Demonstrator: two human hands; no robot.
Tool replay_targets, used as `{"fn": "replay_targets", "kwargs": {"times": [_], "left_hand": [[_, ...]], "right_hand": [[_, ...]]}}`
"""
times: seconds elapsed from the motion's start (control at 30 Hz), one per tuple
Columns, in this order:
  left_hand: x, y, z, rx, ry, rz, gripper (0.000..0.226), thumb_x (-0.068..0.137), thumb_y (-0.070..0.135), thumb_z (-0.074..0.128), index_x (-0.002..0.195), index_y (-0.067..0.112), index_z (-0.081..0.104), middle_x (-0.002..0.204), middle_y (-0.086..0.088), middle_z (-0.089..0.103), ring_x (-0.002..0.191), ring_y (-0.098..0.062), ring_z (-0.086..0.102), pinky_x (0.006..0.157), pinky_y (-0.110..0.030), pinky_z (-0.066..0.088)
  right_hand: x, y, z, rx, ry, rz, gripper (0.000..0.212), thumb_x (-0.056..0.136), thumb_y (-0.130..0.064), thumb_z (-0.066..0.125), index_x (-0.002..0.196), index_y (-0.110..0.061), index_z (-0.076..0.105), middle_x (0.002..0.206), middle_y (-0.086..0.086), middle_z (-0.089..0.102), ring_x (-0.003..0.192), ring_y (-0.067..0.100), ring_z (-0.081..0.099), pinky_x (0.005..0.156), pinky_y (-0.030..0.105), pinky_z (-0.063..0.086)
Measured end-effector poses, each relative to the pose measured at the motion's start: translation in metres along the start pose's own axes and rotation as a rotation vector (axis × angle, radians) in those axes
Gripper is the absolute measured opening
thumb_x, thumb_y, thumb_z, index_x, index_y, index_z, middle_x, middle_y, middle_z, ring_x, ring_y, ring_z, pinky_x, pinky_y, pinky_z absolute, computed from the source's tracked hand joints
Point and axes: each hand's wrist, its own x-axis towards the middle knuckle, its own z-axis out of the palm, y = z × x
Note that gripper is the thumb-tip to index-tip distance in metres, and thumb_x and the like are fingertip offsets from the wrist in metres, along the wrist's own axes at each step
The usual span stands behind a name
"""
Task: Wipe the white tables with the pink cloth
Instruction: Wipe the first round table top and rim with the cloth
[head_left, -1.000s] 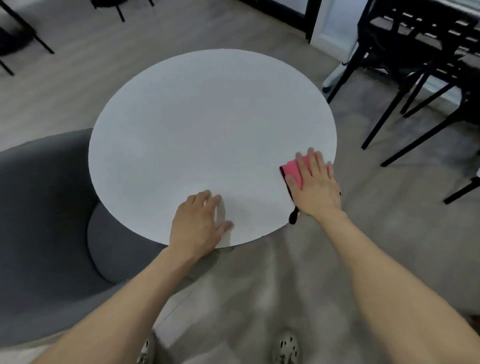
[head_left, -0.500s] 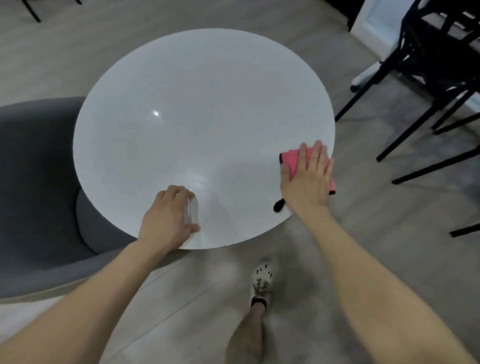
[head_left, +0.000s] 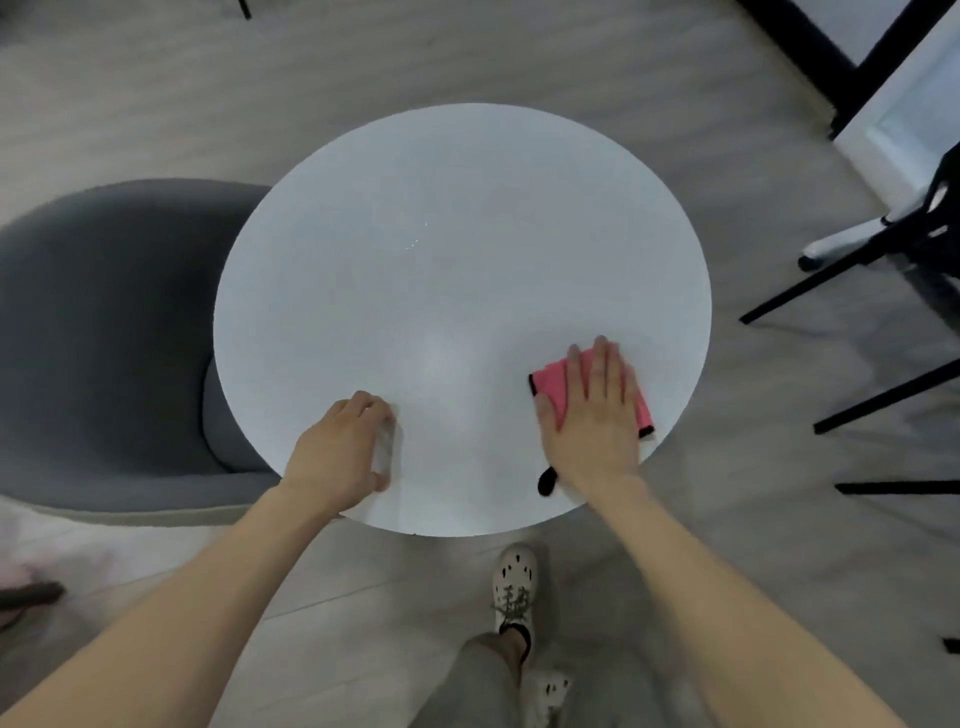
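Note:
A round white table (head_left: 457, 249) fills the middle of the head view. The pink cloth (head_left: 551, 385), edged in black, lies flat on the table's near right part. My right hand (head_left: 592, 415) presses flat on top of it with fingers spread, covering most of it; a black tab of the cloth sticks out by my wrist. My left hand (head_left: 343, 452) rests on the near left part of the table top with fingers curled under, holding nothing.
A grey upholstered chair (head_left: 104, 332) is tucked against the table's left side. Black chair legs (head_left: 852, 260) stand on the floor at the right. My feet in white shoes (head_left: 514, 587) are just below the table's near edge.
My right hand has slid the cloth inward from the table's right rim. My left hand's fingers have curled from flat. My head has moved over the table.

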Motion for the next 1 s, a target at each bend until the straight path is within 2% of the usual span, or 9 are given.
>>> {"fn": "replay_targets", "kwargs": {"times": [0.13,0.2,0.33,0.43,0.57,0.67,0.77,0.9,1.0], "left_hand": [[-0.003,0.016,0.006,0.040,0.000,-0.090,0.080,0.079,0.023,0.090,0.149,0.022,0.052,0.156,0.008,0.044,0.135,-0.021,0.053,0.091,-0.037,0.055],[-0.004,0.023,0.011,0.054,0.037,-0.143,0.074,0.081,0.019,0.087,0.147,0.021,0.053,0.155,0.005,0.045,0.132,-0.023,0.055,0.091,-0.037,0.054],[-0.006,0.056,0.022,0.020,0.165,-0.221,0.062,0.081,0.009,0.076,0.141,0.016,0.060,0.143,-0.004,0.054,0.120,-0.030,0.059,0.088,-0.044,0.055],[-0.012,0.106,0.033,-0.072,0.308,-0.269,0.048,0.088,0.014,0.074,0.136,0.013,0.066,0.133,-0.008,0.060,0.113,-0.035,0.061,0.082,-0.047,0.055],[-0.018,0.176,0.049,-0.163,0.320,-0.425,0.043,0.091,0.021,0.072,0.132,0.011,0.066,0.127,-0.011,0.060,0.111,-0.037,0.060,0.081,-0.046,0.054],[-0.023,0.214,0.053,-0.195,0.300,-0.540,0.049,0.090,0.029,0.074,0.135,0.013,0.064,0.130,-0.010,0.059,0.117,-0.037,0.059,0.087,-0.046,0.053],[-0.022,0.237,0.050,-0.258,0.166,-0.639,0.073,0.081,0.054,0.081,0.142,0.022,0.056,0.139,-0.002,0.053,0.129,-0.029,0.052,0.096,-0.045,0.053],[-0.019,0.246,0.052,-0.257,0.173,-0.704,0.087,0.074,0.058,0.089,0.146,0.024,0.052,0.142,0.001,0.051,0.130,-0.027,0.052,0.093,-0.042,0.053],[-0.022,0.249,0.053,-0.267,0.191,-0.735,0.087,0.077,0.057,0.090,0.148,0.025,0.052,0.145,0.000,0.050,0.131,-0.028,0.052,0.094,-0.043,0.052]], "right_hand": [[-0.037,-0.031,0.003,-0.002,-0.197,-0.757,0.074,0.112,-0.064,0.030,0.173,-0.023,0.019,0.182,0.006,0.001,0.168,0.022,-0.007,0.136,0.049,0.006],[-0.008,0.010,-0.006,-0.025,-0.228,-0.883,0.076,0.110,-0.071,0.028,0.174,-0.031,0.013,0.182,-0.002,-0.005,0.167,0.015,-0.011,0.136,0.045,0.001],[0.057,0.109,-0.018,-0.056,-0.112,-0.449,0.078,0.109,-0.070,0.024,0.173,-0.025,0.021,0.182,0.005,0.008,0.168,0.020,0.000,0.136,0.048,0.007],[0.063,0.100,-0.013,0.006,-0.046,-0.228,0.077,0.110,-0.061,0.024,0.171,-0.015,0.025,0.180,0.016,0.011,0.168,0.031,0.008,0.135,0.053,0.010],[0.012,0.052,-0.003,0.056,-0.130,-0.723,0.070,0.113,-0.057,0.030,0.171,-0.019,0.028,0.180,0.012,0.013,0.168,0.028,0.007,0.134,0.051,0.011],[0.026,0.089,-0.014,0.026,-0.193,-0.998,0.071,0.111,-0.065,0.029,0.172,-0.029,0.023,0.182,0.002,0.008,0.168,0.019,0.002,0.136,0.046,0.006],[0.097,0.148,-0.021,-0.024,-0.179,-0.831,0.079,0.107,-0.073,0.018,0.173,-0.030,0.016,0.182,0.001,0.004,0.168,0.017,-0.001,0.136,0.047,0.005],[0.157,0.182,-0.029,0.018,-0.140,-0.409,0.086,0.104,-0.068,0.012,0.173,-0.017,0.015,0.181,0.014,0.003,0.168,0.029,0.000,0.135,0.053,0.003],[0.094,0.121,-0.019,0.023,-0.117,-0.527,0.083,0.106,-0.060,0.014,0.172,-0.009,0.016,0.179,0.021,0.005,0.167,0.036,0.001,0.135,0.053,0.001]]}}
